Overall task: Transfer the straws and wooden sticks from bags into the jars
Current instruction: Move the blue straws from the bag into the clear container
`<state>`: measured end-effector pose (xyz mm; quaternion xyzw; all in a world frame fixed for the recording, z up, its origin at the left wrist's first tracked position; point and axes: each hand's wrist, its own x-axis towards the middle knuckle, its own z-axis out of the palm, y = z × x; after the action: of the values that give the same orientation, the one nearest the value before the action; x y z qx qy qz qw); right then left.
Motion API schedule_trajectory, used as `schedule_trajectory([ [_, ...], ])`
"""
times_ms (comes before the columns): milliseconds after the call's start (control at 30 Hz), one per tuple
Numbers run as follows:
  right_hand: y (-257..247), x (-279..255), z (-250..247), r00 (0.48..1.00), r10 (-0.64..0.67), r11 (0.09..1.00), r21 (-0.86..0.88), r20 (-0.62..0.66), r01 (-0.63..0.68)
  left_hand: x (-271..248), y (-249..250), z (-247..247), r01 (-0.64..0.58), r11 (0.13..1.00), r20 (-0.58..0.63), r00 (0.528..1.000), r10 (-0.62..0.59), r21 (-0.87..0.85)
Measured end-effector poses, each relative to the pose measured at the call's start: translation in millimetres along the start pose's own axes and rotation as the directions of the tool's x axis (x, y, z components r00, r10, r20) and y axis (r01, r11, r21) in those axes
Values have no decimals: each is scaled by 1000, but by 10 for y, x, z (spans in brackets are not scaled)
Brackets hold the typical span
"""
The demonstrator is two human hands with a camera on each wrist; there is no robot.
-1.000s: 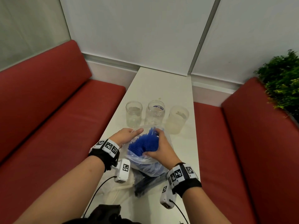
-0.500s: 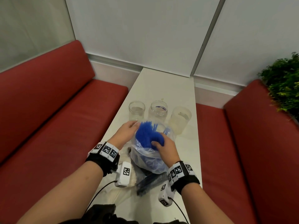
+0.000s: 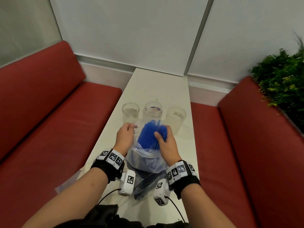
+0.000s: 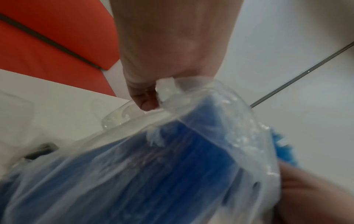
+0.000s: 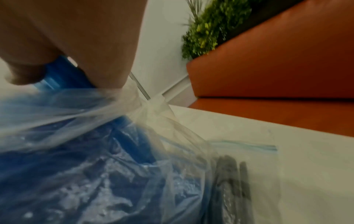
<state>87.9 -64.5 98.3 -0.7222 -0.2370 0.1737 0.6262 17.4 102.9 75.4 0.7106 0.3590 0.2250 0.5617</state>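
My right hand (image 3: 166, 142) is wrapped around a thick bundle of blue straws (image 3: 150, 133), fingers and thumb curled round it near its upper end; in the right wrist view the blue stalks (image 5: 63, 71) run out from under my palm (image 5: 76, 37). The lower part of the bundle sits inside a clear plastic bag (image 3: 144, 159), and the top sticks up out of the bag's mouth, just past my fingertips. My left hand (image 3: 125, 137) pinches the rim of that bag; the left wrist view shows the crumpled film (image 4: 172, 89) gathered between thumb and curled fingers (image 4: 145, 98), with the straws (image 4: 172, 166) showing blue through the plastic below.

Just beyond my fingers stand three clear jars in a row on the white table (image 3: 158, 84). The left jar (image 3: 130, 113) is beyond my left fingertips, the middle jar (image 3: 153, 111) directly beyond the straw tips, with a blue-and-white mark showing at its bottom, and the frosted right jar (image 3: 176, 117) is off past my right knuckles. I see no straws or sticks in any of them.

Behind my wrists, nearer my body, a second bag (image 5: 249, 166) with a blue zip strip lies flat on the table, holding dark sticks or straws (image 5: 229, 174); I cannot tell which.
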Motion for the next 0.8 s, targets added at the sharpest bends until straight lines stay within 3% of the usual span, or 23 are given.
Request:
schedule_trajectory([
  [133, -114, 109, 33, 995, 3, 1000, -1, 97, -3, 61, 73, 24, -61, 997, -21, 998, 62, 48],
  [233, -221, 221, 4, 996, -75, 997, -5, 40, 75, 93, 59, 55, -85, 996, 14, 996, 84, 27],
  [533, -238, 350, -63, 998, -12, 990, 144, 55, 4, 286, 56, 55, -87, 996, 48, 995, 86, 19],
  [633, -205, 336, -78, 996, 23, 993, 116, 86, -33, 309, 59, 65, -82, 996, 57, 995, 81, 22],
  [800, -211, 372, -143, 999, 30, 994, 104, 31, -33, 320, 53, 45, -63, 998, 66, 996, 62, 21],
])
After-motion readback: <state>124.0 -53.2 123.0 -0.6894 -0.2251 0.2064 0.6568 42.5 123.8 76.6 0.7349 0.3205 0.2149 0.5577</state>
